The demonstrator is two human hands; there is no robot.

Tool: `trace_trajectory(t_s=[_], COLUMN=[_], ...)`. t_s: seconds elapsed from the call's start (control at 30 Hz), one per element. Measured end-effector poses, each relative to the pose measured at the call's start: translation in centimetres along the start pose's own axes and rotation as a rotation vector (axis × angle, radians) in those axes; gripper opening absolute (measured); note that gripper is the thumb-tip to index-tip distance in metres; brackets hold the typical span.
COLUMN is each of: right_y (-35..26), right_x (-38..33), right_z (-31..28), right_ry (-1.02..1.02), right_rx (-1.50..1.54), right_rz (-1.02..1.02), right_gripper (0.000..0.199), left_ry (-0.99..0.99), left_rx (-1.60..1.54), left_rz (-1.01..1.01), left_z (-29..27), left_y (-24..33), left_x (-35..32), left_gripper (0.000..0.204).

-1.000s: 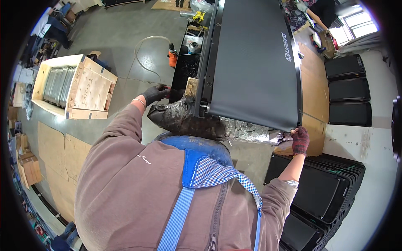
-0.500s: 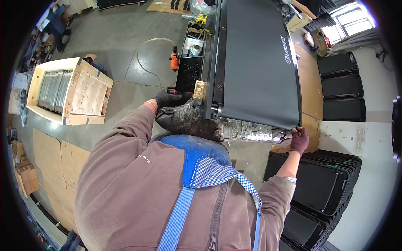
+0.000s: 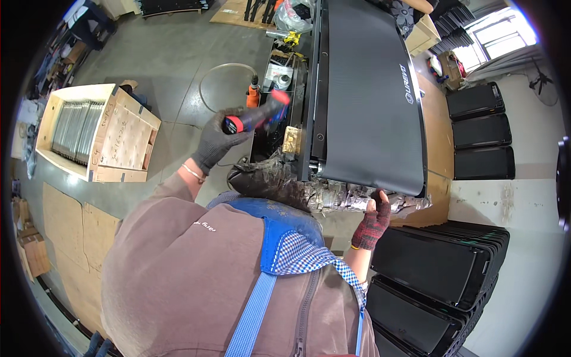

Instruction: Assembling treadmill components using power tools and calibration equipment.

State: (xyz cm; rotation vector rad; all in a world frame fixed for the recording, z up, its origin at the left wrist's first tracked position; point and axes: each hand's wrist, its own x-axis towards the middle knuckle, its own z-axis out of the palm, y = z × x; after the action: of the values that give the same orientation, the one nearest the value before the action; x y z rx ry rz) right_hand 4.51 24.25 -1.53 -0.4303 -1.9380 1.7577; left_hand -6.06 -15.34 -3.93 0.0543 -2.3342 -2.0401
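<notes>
My left hand [image 3: 221, 141], in a dark grey glove, is closed around a black, red and blue cordless driver [image 3: 257, 116], blurred by motion. It holds the tool in the air, left of a treadmill deck [image 3: 369, 107] with a black belt. My right hand [image 3: 373, 225] wears a red-and-black fingerless glove. Its bare fingertips point up, apart, at the near end of the belt, and I see nothing held in them. Below that end runs a padded support wrapped in torn silver and dark film [image 3: 336, 197]. A yellowish block [image 3: 291, 140] sits by the deck's near left corner.
An orange air tool [image 3: 253, 95] with a hose hangs beside a parts tray [image 3: 279, 74] holding a spray can. A wooden crate [image 3: 128, 143] of metal parts stands left. Stacked black panels [image 3: 428, 262] stand at right, near the wall. Another person's legs show far left.
My left hand has lifted the driver up from beside the wrapped support. My right hand has moved left from the deck's right corner along its near end. The deck appears slightly shifted in view.
</notes>
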Motion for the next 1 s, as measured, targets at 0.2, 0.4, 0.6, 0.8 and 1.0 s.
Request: trace_trajectory(t_s=[0.2,0.4,0.6,0.8,1.0], right_y=[-8.1,-10.7,-7.9,-4.1,0.4], right_x=[-1.8,-3.1,-4.4,-6.3,-9.4], right_z=[8.7,12.4,8.8,3.8,3.3], right_ry=[-0.419,-0.711,-0.480,-0.409,-0.003], right_rx=[0.464,0.840,0.617,-0.532,-0.583], right_rz=[0.008,0.149,0.237,-0.264,-0.120], right_gripper=[0.060,0.077,0.094,0.076,0.038], left_ry=[0.135,-0.534,-0.731,-0.179,-0.882], left_rx=[0.233,0.315,0.353,0.517,1.137], left_rz=[0.744,0.921,1.254,0.314,0.559], left_z=[-0.6,3.8,5.1,2.8,7.9], left_y=[10.6,12.0,9.4,0.4,-13.6], left_x=[-2.9,-5.3,-1.3,6.4,8.3], left_gripper=[0.052,0.039,0.034,0.034,0.030])
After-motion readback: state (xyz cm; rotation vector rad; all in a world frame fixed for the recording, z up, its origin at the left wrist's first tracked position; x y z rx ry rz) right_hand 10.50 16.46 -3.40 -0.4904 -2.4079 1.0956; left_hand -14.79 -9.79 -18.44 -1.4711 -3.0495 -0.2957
